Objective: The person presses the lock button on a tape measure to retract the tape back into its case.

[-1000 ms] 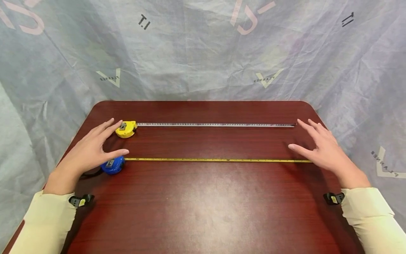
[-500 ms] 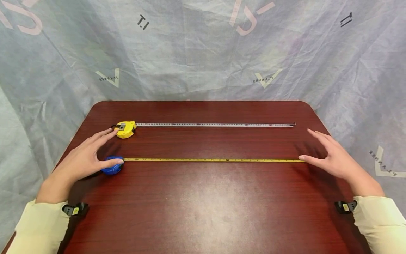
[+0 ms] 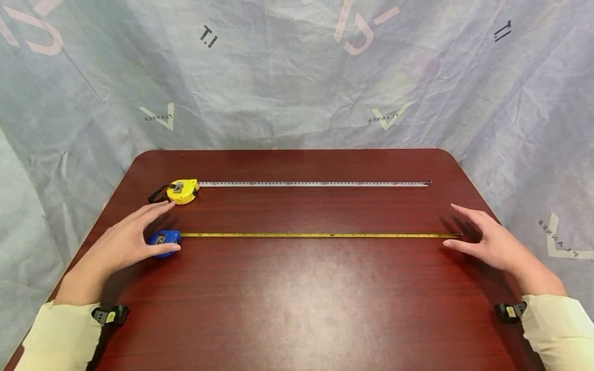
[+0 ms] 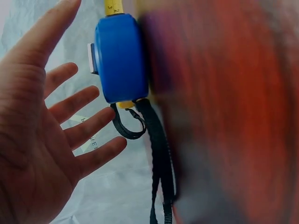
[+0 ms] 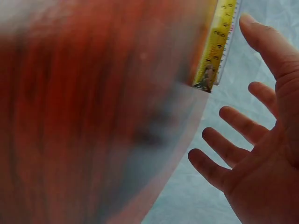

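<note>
Holds the left hand (image 3: 121,239) spread wide by the blue tape measure (image 3: 172,237), eight o'clock, gripping nothing; holds the right hand (image 3: 498,245) likewise, empty, past three; spots the yellow tape measure (image 3: 182,191) at nine. Looks done pulling both out; has neither wound in.
</note>
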Motion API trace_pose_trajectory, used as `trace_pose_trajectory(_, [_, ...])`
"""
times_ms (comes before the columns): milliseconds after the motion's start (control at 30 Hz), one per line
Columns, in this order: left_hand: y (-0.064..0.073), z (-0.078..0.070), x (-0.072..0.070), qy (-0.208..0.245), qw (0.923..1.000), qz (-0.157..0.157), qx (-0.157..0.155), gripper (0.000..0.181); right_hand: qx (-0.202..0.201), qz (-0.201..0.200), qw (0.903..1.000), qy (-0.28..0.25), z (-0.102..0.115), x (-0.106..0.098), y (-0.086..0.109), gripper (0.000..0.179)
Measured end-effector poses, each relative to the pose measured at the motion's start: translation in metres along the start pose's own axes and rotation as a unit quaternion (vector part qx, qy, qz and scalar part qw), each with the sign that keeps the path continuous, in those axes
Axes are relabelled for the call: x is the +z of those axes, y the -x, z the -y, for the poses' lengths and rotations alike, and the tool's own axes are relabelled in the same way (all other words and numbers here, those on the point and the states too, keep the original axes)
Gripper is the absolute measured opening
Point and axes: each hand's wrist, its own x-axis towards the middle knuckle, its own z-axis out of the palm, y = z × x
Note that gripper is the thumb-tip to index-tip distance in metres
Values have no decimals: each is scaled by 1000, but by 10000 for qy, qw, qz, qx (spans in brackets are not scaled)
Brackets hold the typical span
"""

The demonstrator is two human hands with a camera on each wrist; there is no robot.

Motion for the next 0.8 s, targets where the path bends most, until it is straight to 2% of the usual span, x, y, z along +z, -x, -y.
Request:
trace_pose_trajectory(233, [2, 2, 3, -14, 9999, 120, 11, 107, -542, -208, 9982, 150, -7, 10, 3, 81])
trace_pose_trajectory(400, [2, 3, 4, -18, 9993, 357, -95, 105, -663, -304, 9971, 200, -7, 15, 3, 73])
trace_pose_trajectory(600, [0, 5, 3, 49, 9992, 386, 2, 103, -816, -333, 9959, 190, -5, 16, 3, 64])
trace_pose_trajectory(800, [1, 5, 3, 176, 9984, 537, -67, 101, -973, -363, 9945, 98, -5, 17, 1, 59])
